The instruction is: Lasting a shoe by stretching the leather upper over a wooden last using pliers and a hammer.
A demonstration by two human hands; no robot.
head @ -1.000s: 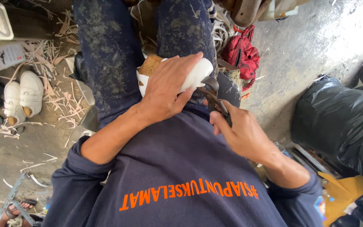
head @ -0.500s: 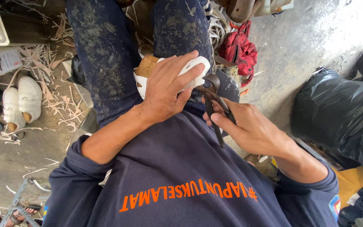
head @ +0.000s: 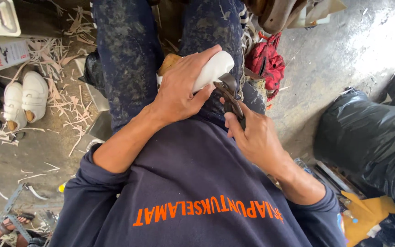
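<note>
A white shoe upper (head: 213,67) on a tan form lies across my lap, between my dark, dusty trouser legs. My left hand (head: 179,91) covers it from above, fingers wrapped over its top. My right hand (head: 254,137) is closed around the handles of dark metal pincers (head: 230,93). Their jaws sit at the shoe's near edge, just below my left fingertips. Whether the jaws bite the material is hidden.
On the floor at the left are a pair of small white shoes (head: 24,98), a white plastic can (head: 1,54) and several pale scrap strips (head: 69,107). A red cloth bundle (head: 265,61) lies beyond my right knee. A black plastic bag (head: 371,132) stands at the right, with yellow material (head: 366,215) beneath it.
My right hand has brought the pincers up from beside my lap to the shoe's edge. My left hand has kept its hold on the shoe.
</note>
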